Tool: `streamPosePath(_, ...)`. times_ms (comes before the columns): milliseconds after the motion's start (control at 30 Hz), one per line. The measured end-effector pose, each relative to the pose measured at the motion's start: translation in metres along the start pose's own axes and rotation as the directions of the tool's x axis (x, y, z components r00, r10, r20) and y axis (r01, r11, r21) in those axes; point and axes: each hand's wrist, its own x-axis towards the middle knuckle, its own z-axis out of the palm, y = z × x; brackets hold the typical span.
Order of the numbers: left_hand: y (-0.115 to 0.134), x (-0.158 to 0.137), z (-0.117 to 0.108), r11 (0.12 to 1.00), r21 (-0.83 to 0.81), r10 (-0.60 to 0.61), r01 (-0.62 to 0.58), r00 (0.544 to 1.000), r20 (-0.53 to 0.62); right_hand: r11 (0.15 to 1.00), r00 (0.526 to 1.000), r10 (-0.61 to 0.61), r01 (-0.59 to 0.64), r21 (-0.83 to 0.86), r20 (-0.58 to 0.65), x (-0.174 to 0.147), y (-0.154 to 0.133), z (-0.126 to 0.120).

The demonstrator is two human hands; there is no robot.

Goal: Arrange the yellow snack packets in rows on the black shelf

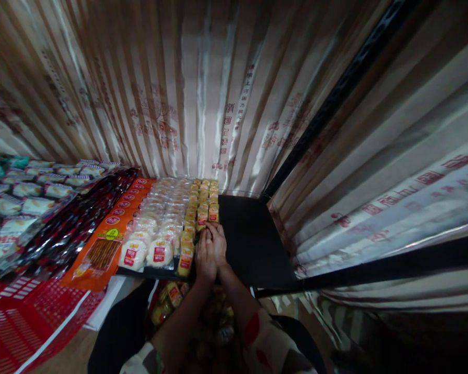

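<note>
My left hand (206, 258) and my right hand (218, 243) are pressed side by side at the right edge of the yellow packet rows. Their fingers are closed and point away from me. The right fingertips meet the near end of a small yellow snack packet (203, 214) with a red label. Whatever lies under the fingers is hidden. Just left of my hands, another yellow packet (186, 258) stands at the front of its row. Two rows of round white packaged cakes (159, 253) in clear wrappers lie further left.
A black shelf board (253, 239) extends right of my hands to a dark metal post (315, 124). Printed curtains (203, 93) hang behind. Leftward are orange snack bags (101, 249), dark shiny packs (74, 223), white packets (39, 205) and a red basket (31, 322). More yellow packets (167, 298) sit below, between my legs.
</note>
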Motion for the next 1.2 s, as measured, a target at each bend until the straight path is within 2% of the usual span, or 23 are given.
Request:
streamPosePath(100, 0.008, -0.008, -0.008, 1.000, -0.004, -0.014, 0.014, 0.998, -0.059, 1.000, 0.999, -0.002, 0.002, -0.007, -0.032, -0.008, -0.009, -0.005)
streamPosePath(233, 0.016, -0.027, -0.017, 1.000, -0.003, -0.018, 0.018, 0.998, -0.055, 1.000, 0.998, 0.017, -0.018, -0.018, -0.062, -0.028, -0.021, -0.016)
streamPosePath(367, 0.014, -0.057, -0.022, 0.997, 0.007, 0.074, -0.073, 0.997, -0.026, 1.000, 0.996, 0.015, -0.016, -0.007, -0.085, -0.063, -0.028, -0.031)
streamPosePath(500, 0.006, -0.096, -0.030, 0.976, 0.021, 0.215, -0.217, 0.973, 0.083, 0.999, 0.997, -0.006, 0.009, 0.038, -0.080, -0.109, -0.026, -0.047)
streamPosePath(600, -0.006, -0.124, -0.036, 0.970, 0.115, 0.190, -0.215, 0.962, 0.196, 1.000, 1.000, 0.005, -0.005, 0.027, -0.019, -0.144, -0.017, -0.053)
streamPosePath(667, -0.018, -0.138, -0.039, 0.957, 0.214, 0.133, -0.198, 0.950, 0.283, 0.997, 0.997, 0.065, -0.063, -0.045, 0.051, -0.165, -0.008, -0.052)
streamPosePath(767, -0.040, -0.152, -0.046, 0.888, 0.423, 0.020, -0.178, 0.936, 0.352, 0.967, 0.950, 0.210, -0.167, -0.193, 0.232, -0.192, 0.006, -0.044)
streamPosePath(833, -0.055, -0.157, -0.054, 0.807, 0.559, -0.029, -0.188, 0.934, 0.355, 0.946, 0.904, 0.269, -0.182, -0.270, 0.332, -0.207, 0.013, -0.036)
streamPosePath(933, -0.074, -0.162, -0.066, 0.677, 0.707, -0.052, -0.205, 0.945, 0.324, 0.933, 0.877, 0.286, -0.163, -0.322, 0.386, -0.221, 0.019, -0.024)
streamPosePath(1033, -0.089, -0.164, -0.076, 0.570, 0.807, -0.081, -0.154, 0.967, 0.241, 0.936, 0.868, 0.276, -0.145, -0.321, 0.413, -0.226, 0.018, -0.014)
streamPosePath(1200, -0.100, -0.161, -0.084, 0.494, 0.867, -0.175, -0.058, 0.971, 0.164, 0.917, 0.806, 0.307, -0.109, -0.383, 0.506, -0.220, 0.008, 0.001)
